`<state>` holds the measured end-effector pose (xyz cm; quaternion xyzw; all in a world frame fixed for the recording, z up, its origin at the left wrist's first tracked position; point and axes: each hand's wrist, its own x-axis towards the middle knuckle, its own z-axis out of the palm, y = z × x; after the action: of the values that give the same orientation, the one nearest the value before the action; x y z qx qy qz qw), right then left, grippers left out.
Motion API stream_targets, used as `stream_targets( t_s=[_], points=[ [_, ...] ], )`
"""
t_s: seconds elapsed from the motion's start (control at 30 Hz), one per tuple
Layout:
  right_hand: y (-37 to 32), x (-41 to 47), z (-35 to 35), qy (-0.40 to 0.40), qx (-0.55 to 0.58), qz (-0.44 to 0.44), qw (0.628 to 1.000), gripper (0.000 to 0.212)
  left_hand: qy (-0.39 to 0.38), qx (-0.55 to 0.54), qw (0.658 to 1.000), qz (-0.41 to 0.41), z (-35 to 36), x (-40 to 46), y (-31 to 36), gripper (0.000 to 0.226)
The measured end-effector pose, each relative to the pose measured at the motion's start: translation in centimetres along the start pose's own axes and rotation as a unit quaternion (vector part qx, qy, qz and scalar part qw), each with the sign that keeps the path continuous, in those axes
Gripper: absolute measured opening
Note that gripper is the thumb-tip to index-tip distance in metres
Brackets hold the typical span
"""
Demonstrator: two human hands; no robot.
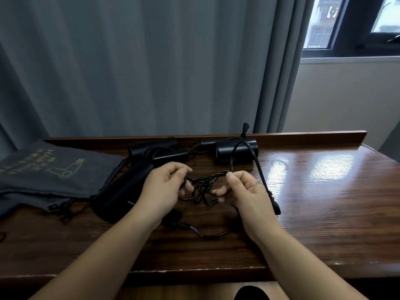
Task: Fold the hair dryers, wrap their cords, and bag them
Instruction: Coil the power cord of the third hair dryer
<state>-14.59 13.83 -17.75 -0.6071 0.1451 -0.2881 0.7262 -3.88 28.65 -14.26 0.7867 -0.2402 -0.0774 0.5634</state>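
A tangle of black cord (202,187) hangs between my hands over the wooden table (313,191). My left hand (166,187) grips loops of it on the left. My right hand (244,189) pinches a strand on the right, and the plug end (276,207) trails past my right wrist. One black hair dryer (123,189) lies under my left hand. A second black dryer (237,151) sits at the back by the table's raised edge, and a third (158,150) lies at the back left. Grey drawstring bags (49,176) marked HAIR DRYER lie flat at the left.
A low wooden ledge (303,137) runs along the table's far edge, with grey curtains (151,61) behind it. A window (350,24) is at the upper right. More cord (216,233) loops on the table near my wrists.
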Motion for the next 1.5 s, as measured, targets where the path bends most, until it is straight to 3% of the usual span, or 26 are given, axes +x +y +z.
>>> stream_targets(
  t_s=[0.07,0.13,0.23,0.4,0.6,0.9,1.0,1.1,1.2,1.33,1.43,1.5],
  points=[
    [-0.1,-0.2,0.1,0.002,0.006,0.009,1.0,0.012,-0.014,0.126,0.991,0.051,0.3,-0.2,-0.2,0.027],
    [-0.1,-0.2,0.2,-0.002,0.001,0.014,1.0,0.011,-0.017,0.232,0.96,0.154,0.5,-0.8,0.0,0.043],
    [-0.3,-0.5,0.2,-0.021,-0.003,0.022,1.0,0.011,-0.039,0.272,0.92,0.281,0.7,-1.7,0.6,0.042],
    [-0.6,-0.8,0.3,-0.004,-0.018,0.035,0.999,0.012,-0.038,0.294,0.92,0.257,0.8,-1.9,1.3,0.024],
    [-0.6,0.2,-0.2,0.056,0.023,0.05,0.997,0.008,-0.061,0.077,0.992,0.084,-0.4,-1.7,1.7,0.013],
    [0.1,0.2,-0.2,0.038,0.013,0.063,0.997,0.014,-0.05,-0.015,0.998,0.03,-0.9,-0.9,0.8,0.061],
    [0.2,0.2,-0.4,0.028,0.001,0.047,0.998,0.025,-0.06,-0.038,0.997,0.015,-1.0,-1.0,0.7,0.057],
    [0.0,0.3,-0.5,0.003,0.015,0.051,0.999,0.05,-0.057,-0.06,0.996,-0.019,-1.0,-0.6,0.6,0.057],
    [-0.2,0.3,-0.5,-0.012,0.033,0.077,0.996,0.057,-0.042,-0.065,0.996,-0.05,-1.0,-0.4,0.5,0.055],
    [-0.1,0.1,-0.2,-0.03,0.015,0.101,0.994,0.047,0.022,-0.075,0.996,-0.035,-0.7,-0.4,0.4,0.029],
    [0.3,0.1,-0.1,-0.03,-0.034,0.063,0.997,0.03,0.034,0.018,0.998,0.042,-0.5,-0.6,0.5,0.058],
    [0.6,0.1,0.0,-0.032,-0.056,0.05,0.997,0.025,0.04,0.14,0.972,0.185,-0.7,-1.3,0.4,0.072]
  ],
)
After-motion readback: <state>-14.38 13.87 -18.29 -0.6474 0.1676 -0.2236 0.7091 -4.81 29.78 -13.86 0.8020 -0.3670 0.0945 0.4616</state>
